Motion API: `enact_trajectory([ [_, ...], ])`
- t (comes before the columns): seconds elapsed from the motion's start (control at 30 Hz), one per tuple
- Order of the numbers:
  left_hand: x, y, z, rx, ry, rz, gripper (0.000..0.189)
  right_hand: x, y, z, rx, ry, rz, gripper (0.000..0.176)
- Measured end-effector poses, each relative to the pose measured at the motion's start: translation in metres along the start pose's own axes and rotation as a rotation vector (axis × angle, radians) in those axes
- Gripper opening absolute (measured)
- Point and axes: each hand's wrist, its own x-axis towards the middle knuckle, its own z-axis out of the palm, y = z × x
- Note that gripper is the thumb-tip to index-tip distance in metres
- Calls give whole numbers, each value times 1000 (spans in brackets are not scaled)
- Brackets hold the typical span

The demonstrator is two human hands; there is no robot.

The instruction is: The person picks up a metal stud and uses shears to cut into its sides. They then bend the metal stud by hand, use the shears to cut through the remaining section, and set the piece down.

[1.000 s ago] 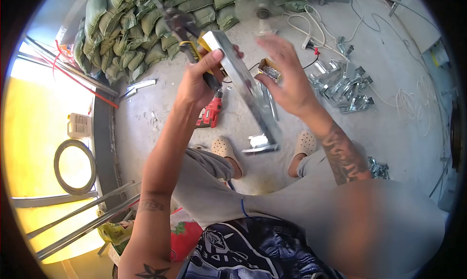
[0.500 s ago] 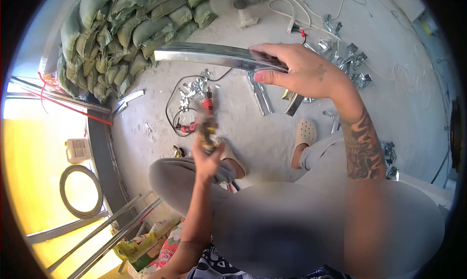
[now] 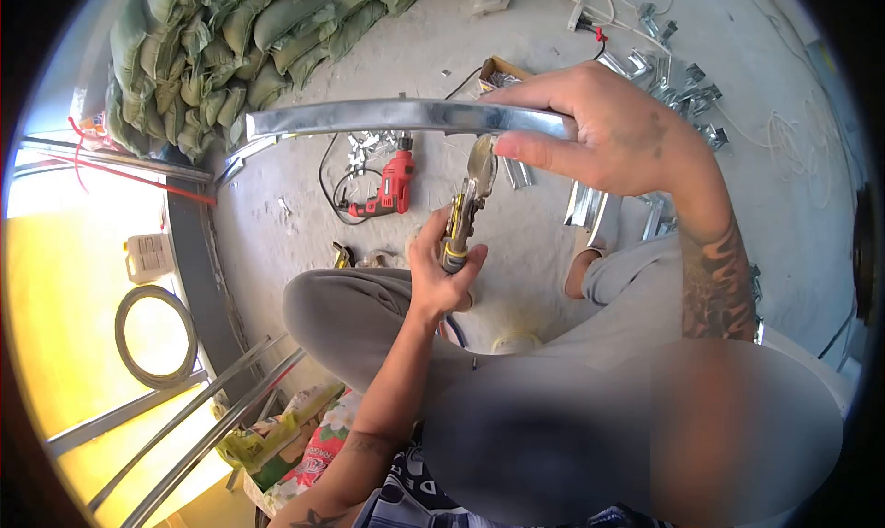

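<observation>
A long shiny metal channel (image 3: 369,116) spans the upper middle of the head view. My right hand (image 3: 608,136) grips its right end, thumb underneath and fingers across the far side. My left hand (image 3: 439,270) is closed around a pair of tin snips (image 3: 458,219) with yellow on the handles. Their jaws point up and touch or overlap the channel's lower edge, just left of my right thumb. Below the channel, a red corded drill (image 3: 396,183) lies on the floor.
Stacked green sandbags (image 3: 277,30) stand at the upper left. Metal offcuts (image 3: 678,86) and white cables (image 3: 604,3) lie at the upper right. A small open box (image 3: 502,71) sits behind the channel. Metal bars (image 3: 221,427) lean at the lower left, near a white jug (image 3: 147,257).
My left hand has brought the snips up and right to the channel's edge. The channel has shifted and turned, with my right hand now a little further right.
</observation>
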Motion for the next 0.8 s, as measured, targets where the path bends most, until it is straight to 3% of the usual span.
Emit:
enact_trajectory([
  [0.23, 0, 0, -3, -49, 3, -34, 51, 0, -5, -3, -26, -78, 112, 47],
  [0.47, 1, 4, -5, -71, -3, -39, 50, -1, -4, 1, 54, -59, 92, 51],
  [0.63, 2, 3, -7, -62, -8, -80, 48, 0, -17, -6, 9, -167, 265, 54],
  [0.8, 3, 3, -7, -46, 8, -40, 47, -1, -12, -3, 25, -145, 246, 54],
])
